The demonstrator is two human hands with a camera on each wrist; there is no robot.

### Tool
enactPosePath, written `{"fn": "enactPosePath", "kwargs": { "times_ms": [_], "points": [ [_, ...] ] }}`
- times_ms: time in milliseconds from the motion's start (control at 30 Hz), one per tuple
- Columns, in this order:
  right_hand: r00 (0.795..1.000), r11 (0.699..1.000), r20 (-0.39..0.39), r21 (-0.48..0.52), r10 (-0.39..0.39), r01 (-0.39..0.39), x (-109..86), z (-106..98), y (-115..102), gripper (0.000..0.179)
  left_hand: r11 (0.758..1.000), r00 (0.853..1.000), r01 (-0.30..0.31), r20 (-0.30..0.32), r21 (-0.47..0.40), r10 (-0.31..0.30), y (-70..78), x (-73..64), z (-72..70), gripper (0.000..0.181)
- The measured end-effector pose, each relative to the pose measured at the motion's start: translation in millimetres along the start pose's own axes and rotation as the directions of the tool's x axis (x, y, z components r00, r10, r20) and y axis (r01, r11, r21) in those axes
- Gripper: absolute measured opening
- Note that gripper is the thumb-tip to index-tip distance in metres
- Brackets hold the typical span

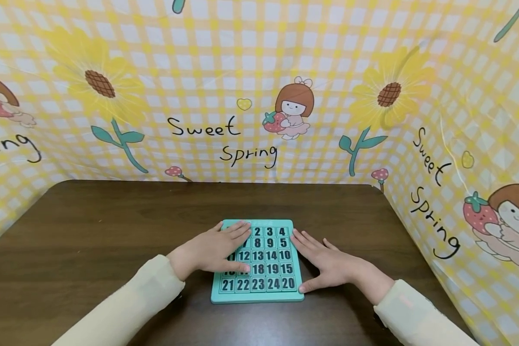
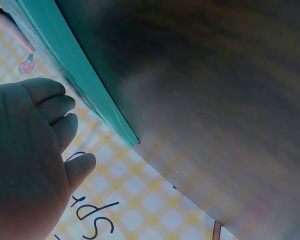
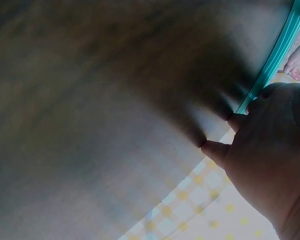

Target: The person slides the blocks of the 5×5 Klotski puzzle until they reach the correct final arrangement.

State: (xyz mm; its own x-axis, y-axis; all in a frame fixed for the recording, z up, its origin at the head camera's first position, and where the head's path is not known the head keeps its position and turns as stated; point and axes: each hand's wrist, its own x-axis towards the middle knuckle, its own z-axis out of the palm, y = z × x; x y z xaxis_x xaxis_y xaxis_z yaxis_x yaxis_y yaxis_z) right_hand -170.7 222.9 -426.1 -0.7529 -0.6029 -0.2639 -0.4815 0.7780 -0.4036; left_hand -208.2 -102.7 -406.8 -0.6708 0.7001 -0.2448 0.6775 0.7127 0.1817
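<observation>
A teal number slide puzzle (image 1: 259, 297) lies flat on the table, its square tiles printed with black numbers. Its bottom row reads 21, 22, 23, 24, 20. My left hand (image 1: 216, 247) reaches over the puzzle's left side with straight fingers, covering the top left tiles, and the thumb lies over the tile numbered 17. Along the right edge, my right hand (image 1: 330, 264) has its fingertips and thumb against the frame, fingers spread. The left wrist view shows the left palm (image 2: 30, 145) beside the puzzle's edge; the right wrist view shows the right hand (image 3: 270, 145) at the opposite edge.
The dark brown wooden table (image 1: 125, 216) extends around the puzzle. A yellow checked cloth (image 1: 259, 57) with flowers and cartoon figures stands as a wall behind the table and along both sides. Cream sleeves (image 1: 129, 298) cover both forearms.
</observation>
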Motion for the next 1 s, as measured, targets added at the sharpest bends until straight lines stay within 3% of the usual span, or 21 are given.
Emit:
{"fn": "enactPosePath", "kwargs": {
  "times_ms": [400, 767, 1000],
  "points": [
    [1.000, 1.000, -0.002, -0.009, -0.005, 0.005, 0.3, 0.2, -0.4, 0.117, 0.999, 0.999, 0.040, 0.006, -0.013, -0.040, -6.7, -8.9, 3.3, 0.096],
    [1.000, 1.000, 0.000, -0.008, 0.002, -0.002, -0.3, 0.9, 0.0, 0.117, 0.998, 0.998, 0.058, -0.024, -0.029, -0.058, -15.6, -21.4, 6.9, 0.099],
    [1.000, 1.000, -0.003, -0.007, -0.001, 0.001, 0.1, 0.5, -0.6, 0.116, 1.000, 0.998, 0.015, -0.062, 0.003, -0.015, -11.4, -21.1, 5.1, 0.096]
  ]
}}
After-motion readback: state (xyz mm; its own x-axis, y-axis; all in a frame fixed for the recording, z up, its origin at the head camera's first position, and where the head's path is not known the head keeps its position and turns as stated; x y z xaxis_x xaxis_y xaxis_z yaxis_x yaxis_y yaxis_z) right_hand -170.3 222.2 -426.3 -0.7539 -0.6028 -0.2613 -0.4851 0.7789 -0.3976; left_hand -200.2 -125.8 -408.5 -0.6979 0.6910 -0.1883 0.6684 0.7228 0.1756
